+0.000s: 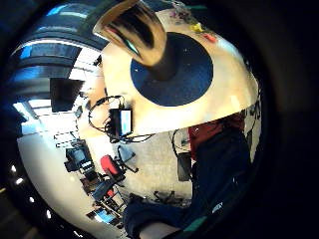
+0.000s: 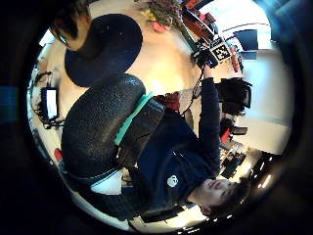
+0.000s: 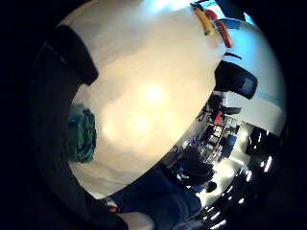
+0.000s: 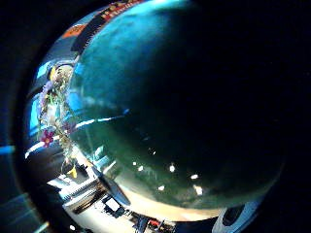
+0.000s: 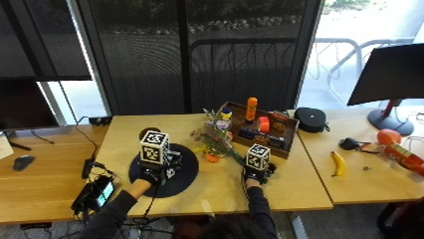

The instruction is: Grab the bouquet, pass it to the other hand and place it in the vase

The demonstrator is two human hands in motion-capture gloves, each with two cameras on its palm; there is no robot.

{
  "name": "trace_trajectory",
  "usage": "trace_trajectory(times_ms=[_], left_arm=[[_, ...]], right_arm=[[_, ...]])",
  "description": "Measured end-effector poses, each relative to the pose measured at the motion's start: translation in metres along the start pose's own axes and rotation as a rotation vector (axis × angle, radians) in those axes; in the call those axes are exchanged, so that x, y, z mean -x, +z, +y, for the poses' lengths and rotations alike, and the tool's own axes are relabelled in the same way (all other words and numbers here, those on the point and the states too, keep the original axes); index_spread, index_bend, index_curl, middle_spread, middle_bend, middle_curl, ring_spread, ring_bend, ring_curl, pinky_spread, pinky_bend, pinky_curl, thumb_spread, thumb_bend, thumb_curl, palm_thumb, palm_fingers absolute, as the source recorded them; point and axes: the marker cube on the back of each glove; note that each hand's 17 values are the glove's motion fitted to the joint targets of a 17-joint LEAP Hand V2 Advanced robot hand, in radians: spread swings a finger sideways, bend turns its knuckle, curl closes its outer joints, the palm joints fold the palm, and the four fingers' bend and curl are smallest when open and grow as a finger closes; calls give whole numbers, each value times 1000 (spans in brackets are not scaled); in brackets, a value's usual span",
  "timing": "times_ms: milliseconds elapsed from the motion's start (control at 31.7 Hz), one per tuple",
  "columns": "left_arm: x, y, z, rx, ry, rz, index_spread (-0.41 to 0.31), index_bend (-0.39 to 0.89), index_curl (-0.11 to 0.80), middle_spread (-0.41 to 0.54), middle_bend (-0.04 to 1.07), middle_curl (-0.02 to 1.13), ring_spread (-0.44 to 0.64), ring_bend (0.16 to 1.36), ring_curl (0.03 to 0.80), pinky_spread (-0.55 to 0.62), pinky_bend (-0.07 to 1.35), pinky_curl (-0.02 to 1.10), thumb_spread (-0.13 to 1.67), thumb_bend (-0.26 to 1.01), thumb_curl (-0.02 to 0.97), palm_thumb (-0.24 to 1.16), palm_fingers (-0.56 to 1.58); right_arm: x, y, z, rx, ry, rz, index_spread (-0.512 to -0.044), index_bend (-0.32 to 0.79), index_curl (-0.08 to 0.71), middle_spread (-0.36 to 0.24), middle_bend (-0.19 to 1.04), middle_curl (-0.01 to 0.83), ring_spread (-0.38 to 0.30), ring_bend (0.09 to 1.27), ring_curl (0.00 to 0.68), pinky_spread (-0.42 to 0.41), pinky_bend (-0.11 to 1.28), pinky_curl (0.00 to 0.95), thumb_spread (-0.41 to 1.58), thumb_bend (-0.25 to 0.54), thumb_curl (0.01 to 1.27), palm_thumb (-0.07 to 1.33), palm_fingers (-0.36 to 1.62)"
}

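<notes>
Bouquet (image 5: 217, 137) lies on the table (image 5: 218, 186), flower heads toward the wooden box (image 5: 262, 130), stems running to the right hand (image 5: 255, 174). Right hand's fingers: cannot tell whether they grip the stems. Pink, purple and yellow blooms, green stalks. Left hand (image 5: 154, 172) sits over the round black mat (image 5: 179, 172) near the table's front edge; its fingers cannot be told either. Vase (image 1: 144, 37), dark and flared, stands on the mat. Bare tabletop lies between the hands.
</notes>
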Motion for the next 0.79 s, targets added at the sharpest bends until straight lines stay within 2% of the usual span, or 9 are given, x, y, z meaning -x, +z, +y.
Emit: trace_trajectory(times_ms=[126,348,442,537,695,790], left_arm=[[1,1,-2,3,-4,3,-1,156,321,302,179,302,404,569,257,408,404,328,1210,-15,243,89,90],[-4,5,-5,14,2,3,-1,156,322,302,178,303,404,568,258,409,407,333,1209,-16,245,88,90],[-6,6,-6,13,9,5,-1,156,323,302,179,304,404,568,259,410,408,334,1209,-16,245,88,89],[-6,7,-7,21,9,8,-1,157,324,302,180,304,405,565,260,411,408,336,1205,-18,243,82,87],[-5,13,-13,40,2,17,-1,157,325,302,180,305,407,559,259,410,413,338,1201,-18,244,73,87],[-7,16,-16,59,10,41,-1,157,325,302,179,306,408,558,259,410,414,338,1200,-17,244,71,87]], right_arm=[[7,-3,0,-132,-41,47,-252,259,364,-207,363,508,-246,605,457,-289,477,391,947,44,491,1058,1377],[5,6,-2,-145,-6,24,-246,241,402,-200,476,548,-236,673,482,-307,490,404,1013,-11,448,1014,1409],[7,8,-1,-198,-22,-13,-245,232,418,-205,522,567,-229,688,489,-305,509,411,1042,-15,431,1005,1394],[9,8,-4,-323,-35,-70,-245,236,436,-204,555,584,-227,708,501,-300,541,423,1068,-26,411,975,1397],[13,-16,-34,-740,-33,-246,-241,311,478,-200,605,611,-220,764,525,-291,597,449,1067,-51,374,880,1475],[14,-27,-33,-778,-81,-394,-240,370,507,-198,639,623,-214,810,541,-286,611,460,1066,-44,361,847,1505]])
